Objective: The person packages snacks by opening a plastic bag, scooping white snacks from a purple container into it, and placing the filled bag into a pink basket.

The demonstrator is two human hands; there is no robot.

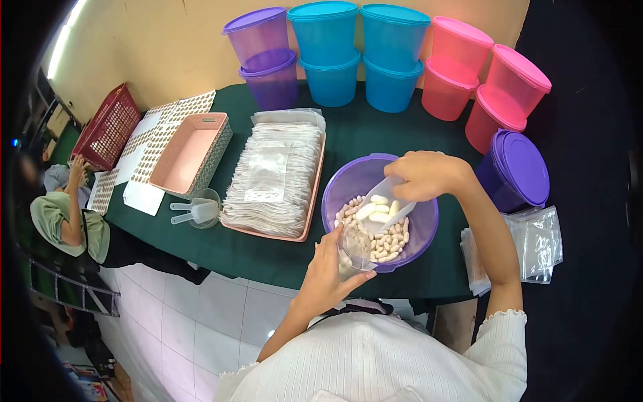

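The clear scoop [387, 204], loaded with pale oblong pieces [376, 209], hangs over the purple bowl [429, 234]. Its long axis slants down-left from the right hand [422, 175], which grips its handle. Its lip points at the clear pouch [355, 249], pinched by the left hand [328, 271] at the bowl's near rim.

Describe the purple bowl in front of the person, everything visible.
The purple bowl is round, translucent plastic by its look, upright and lidless. It stands on the green-covered table near the front edge, right of the pink tray. Pale oblong pieces partly fill it. The right hand holds a clear scoop inside it; the left hand holds a clear pouch at its near rim.
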